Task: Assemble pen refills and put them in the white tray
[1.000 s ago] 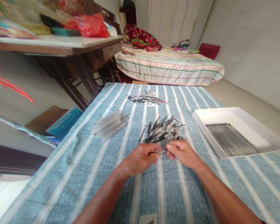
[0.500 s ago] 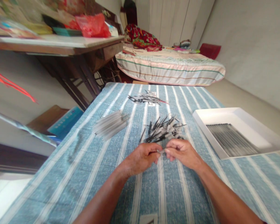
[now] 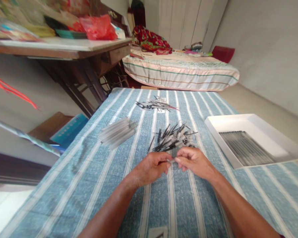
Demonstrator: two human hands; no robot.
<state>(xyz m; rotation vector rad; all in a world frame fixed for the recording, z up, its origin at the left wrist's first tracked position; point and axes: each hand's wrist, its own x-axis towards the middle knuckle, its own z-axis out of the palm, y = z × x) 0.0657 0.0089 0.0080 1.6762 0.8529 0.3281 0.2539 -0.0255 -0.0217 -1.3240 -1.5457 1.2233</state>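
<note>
My left hand (image 3: 155, 167) and my right hand (image 3: 195, 162) meet over the striped cloth, both with fingers pinched. Between their fingertips is a small, thin grey piece (image 3: 172, 161), mostly covered by the fingers, so its kind does not show. Just beyond the hands lies a loose heap of short black and clear-grey stick-like pieces (image 3: 175, 137). To the left, a bundle of pale translucent tubes (image 3: 119, 132) lies side by side. A smaller scatter of thin dark and clear pieces (image 3: 156, 104) is farther back.
A white open box (image 3: 263, 138) at the right holds a row of dark sticks (image 3: 245, 148). Blue striped cloth (image 3: 89, 198) covers the table. On the left stands a wooden desk (image 3: 84, 49) bearing a red plastic bag (image 3: 99, 28). Behind is a bed (image 3: 183, 72).
</note>
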